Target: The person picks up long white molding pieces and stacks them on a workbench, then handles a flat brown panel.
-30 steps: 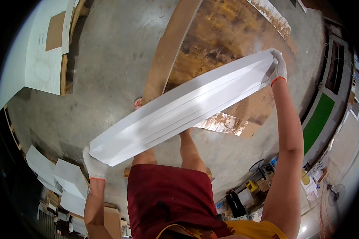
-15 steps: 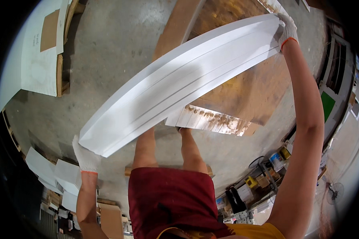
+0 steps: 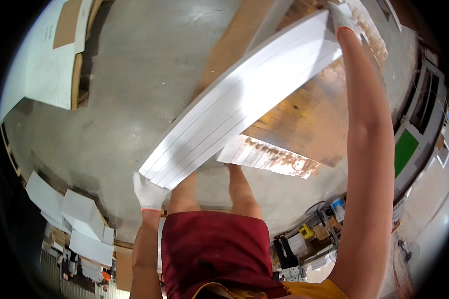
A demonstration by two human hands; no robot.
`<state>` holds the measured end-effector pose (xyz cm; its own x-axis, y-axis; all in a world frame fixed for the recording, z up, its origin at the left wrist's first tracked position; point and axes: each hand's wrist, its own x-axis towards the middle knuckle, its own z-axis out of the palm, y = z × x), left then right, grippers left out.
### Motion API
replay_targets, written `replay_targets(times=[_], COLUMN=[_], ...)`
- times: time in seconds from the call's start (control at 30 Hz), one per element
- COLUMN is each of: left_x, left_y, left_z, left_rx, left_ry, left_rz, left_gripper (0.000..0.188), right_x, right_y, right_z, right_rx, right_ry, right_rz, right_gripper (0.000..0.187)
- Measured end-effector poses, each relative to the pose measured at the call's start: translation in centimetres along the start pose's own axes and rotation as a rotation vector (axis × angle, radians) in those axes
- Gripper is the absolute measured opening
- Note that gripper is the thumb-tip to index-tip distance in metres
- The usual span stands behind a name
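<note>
Left hand point(image 3: 150, 193) and right hand point(image 3: 343, 18) clamp a white grooved panel point(image 3: 244, 97) by opposite ends above the left edge of a stained board point(image 3: 304, 119), a holding step seemingly calling for matched support.

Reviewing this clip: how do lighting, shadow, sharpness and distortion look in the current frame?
Head view: bright light washes over the far end of the white panel, with a grey shadow nearer the left hand; head view: the right hand looks slightly soft; head view: black corners, fisheye bending toward the rim.
</note>
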<state>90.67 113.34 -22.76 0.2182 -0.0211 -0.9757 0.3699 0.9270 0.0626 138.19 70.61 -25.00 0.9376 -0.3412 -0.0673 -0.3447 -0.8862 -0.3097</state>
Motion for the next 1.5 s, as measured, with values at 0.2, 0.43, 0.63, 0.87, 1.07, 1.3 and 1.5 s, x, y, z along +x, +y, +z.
replay_targets(times=[0.2, 0.43, 0.63, 0.87, 1.07, 1.3, 1.5], left_x=[1.4, 0.1, -9.2, -7.0, 5.2, 1.8, 0.7], left_y=[1.9, 1.9, 2.1, 3.0, 1.7, 1.8, 2.3], left_z=[-0.1, 0.4, 2.9, 3.1, -1.9, -0.4, 0.1], left_rx=[0.070, 0.095, 0.464, 0.568, 0.044, 0.017, 0.047], left_ry=[0.132, 0.155, 0.104, 0.008, -0.004, 0.131, -0.012], left_rz=[0.030, 0.048, 0.234, 0.277, 0.095, 0.093, -0.123], left_gripper=[0.071, 0.069, 0.058, 0.047, 0.062, 0.060, 0.071], right_x=[1.6, 3.1, 3.3, 8.1, 6.1, 8.6, 5.3], right_y=[1.1, 2.5, 3.3, 8.3, 5.6, 9.8, 6.0], right_z=[1.5, 1.9, 1.4, 4.4, 7.6, 8.1, 5.4], right_rx=[0.210, 0.431, 0.666, 0.405, 0.266, 0.490, 0.444], right_ry=[-0.142, -0.290, -0.395, -0.117, 0.250, -0.054, -0.085], right_rz=[0.114, 0.290, 0.467, 0.284, 0.097, 0.097, 0.134], right_gripper=[0.057, 0.056, 0.064, 0.081, 0.101, 0.085, 0.076])
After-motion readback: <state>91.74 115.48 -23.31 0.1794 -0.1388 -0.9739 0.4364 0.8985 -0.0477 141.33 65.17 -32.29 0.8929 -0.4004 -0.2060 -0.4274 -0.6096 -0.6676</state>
